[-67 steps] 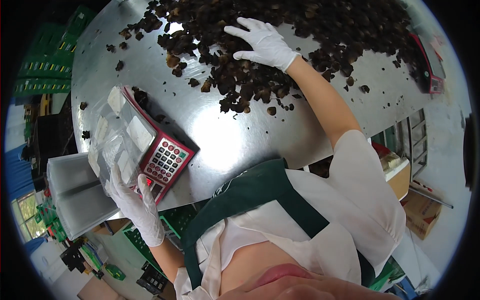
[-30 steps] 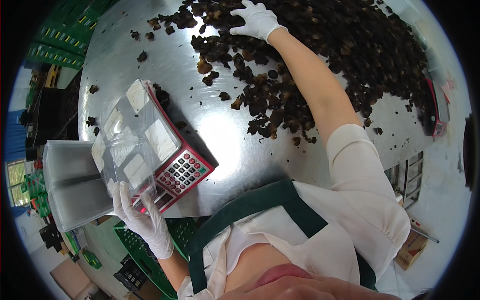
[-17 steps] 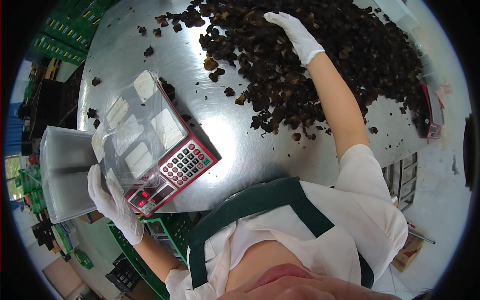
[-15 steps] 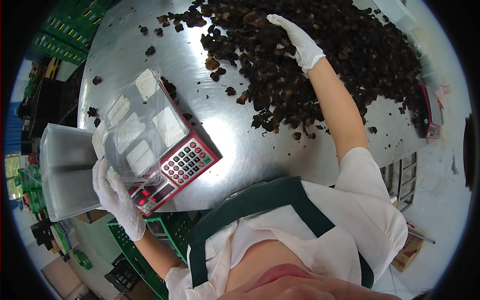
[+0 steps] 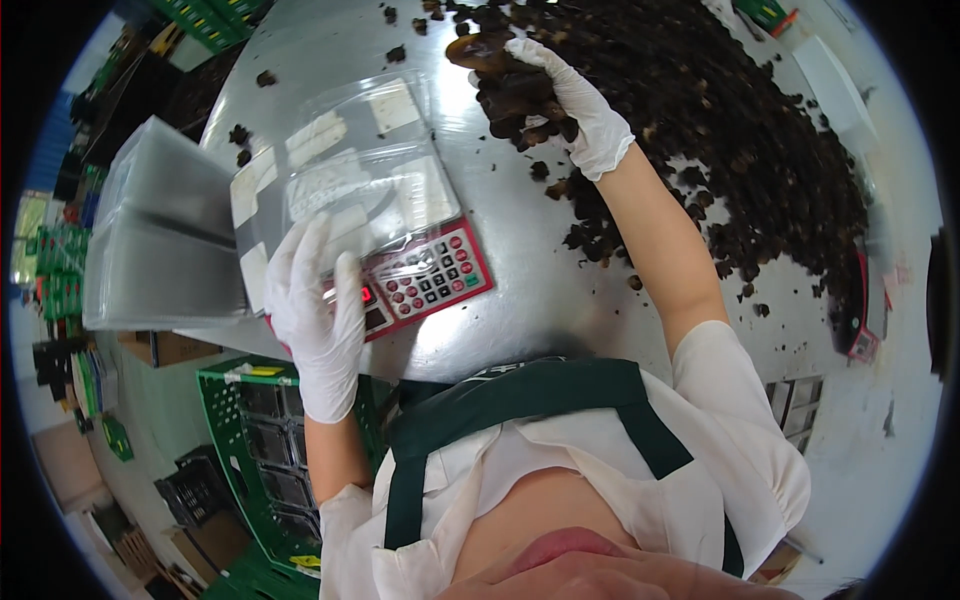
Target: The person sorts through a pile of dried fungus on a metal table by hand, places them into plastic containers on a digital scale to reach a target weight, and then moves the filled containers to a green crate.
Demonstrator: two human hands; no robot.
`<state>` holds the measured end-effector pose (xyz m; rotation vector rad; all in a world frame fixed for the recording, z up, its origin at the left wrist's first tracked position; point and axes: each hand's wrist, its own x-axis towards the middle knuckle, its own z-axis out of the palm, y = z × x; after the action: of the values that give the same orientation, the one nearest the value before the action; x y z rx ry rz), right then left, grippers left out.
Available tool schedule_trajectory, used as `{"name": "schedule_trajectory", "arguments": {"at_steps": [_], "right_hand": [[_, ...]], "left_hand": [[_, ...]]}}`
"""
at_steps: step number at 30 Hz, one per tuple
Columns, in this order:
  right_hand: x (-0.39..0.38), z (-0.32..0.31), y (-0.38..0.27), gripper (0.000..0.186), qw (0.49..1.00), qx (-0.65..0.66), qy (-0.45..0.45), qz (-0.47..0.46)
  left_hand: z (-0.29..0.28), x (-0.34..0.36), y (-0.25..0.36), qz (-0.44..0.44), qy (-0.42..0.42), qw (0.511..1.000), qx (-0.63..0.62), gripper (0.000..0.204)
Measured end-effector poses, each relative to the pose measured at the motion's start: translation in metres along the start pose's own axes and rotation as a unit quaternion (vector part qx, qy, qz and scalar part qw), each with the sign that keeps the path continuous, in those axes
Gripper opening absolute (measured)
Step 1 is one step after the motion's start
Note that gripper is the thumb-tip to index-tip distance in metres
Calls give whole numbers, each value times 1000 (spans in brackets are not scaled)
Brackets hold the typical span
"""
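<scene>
**Holding One Dark Clump [image 5: 510, 95] at the Edge of a Broad Pile [image 5: 720, 160]**

Seen at far left, standing open-side hidden: a stack of clear tubs [image 5: 170, 230] by the rim of a metal counter [image 5: 560, 290]. Below, on the near side, a green crate [image 5: 232, 425] with dark containers inside. With the white-gloved left hand [image 5: 318, 320], touching the near side of a clear tray [image 5: 360, 160] lying over a red scale [image 5: 440, 275], thumb and fingers apart; cannot tell whether pinching it. Farther right, with the gloved right hand [image 5: 575, 105], gripping the mushroom-like clump in a closed grip, above the counter and beyond the tray. To judge by what shows, early going: one handful gathered, apart from the tray, with by far the most pieces left loose in the pile, spread over the counter's far side. At far right, close against the pile's end, a second red scale [image 5: 862, 310].
</scene>
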<state>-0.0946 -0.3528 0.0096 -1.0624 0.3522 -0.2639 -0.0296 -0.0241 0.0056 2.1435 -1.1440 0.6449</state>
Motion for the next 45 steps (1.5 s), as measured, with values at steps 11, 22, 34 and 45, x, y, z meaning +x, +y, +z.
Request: {"name": "schedule_trajectory", "arguments": {"at_steps": [11, 22, 34, 45], "right_hand": [[9, 112, 27, 30, 993, -34, -113, 31], [21, 124, 40, 32, 983, -145, -105, 25], [26, 135, 56, 30, 980, -136, -148, -10], [19, 145, 64, 34, 984, -80, -160, -23]], "left_hand": [[26, 50, 35, 194, 7, 964, 182, 45], [36, 43, 19, 180, -3, 974, 136, 26], [41, 25, 22, -38, 72, 989, -123, 15], [39, 18, 19, -29, 110, 991, -76, 17]]}}
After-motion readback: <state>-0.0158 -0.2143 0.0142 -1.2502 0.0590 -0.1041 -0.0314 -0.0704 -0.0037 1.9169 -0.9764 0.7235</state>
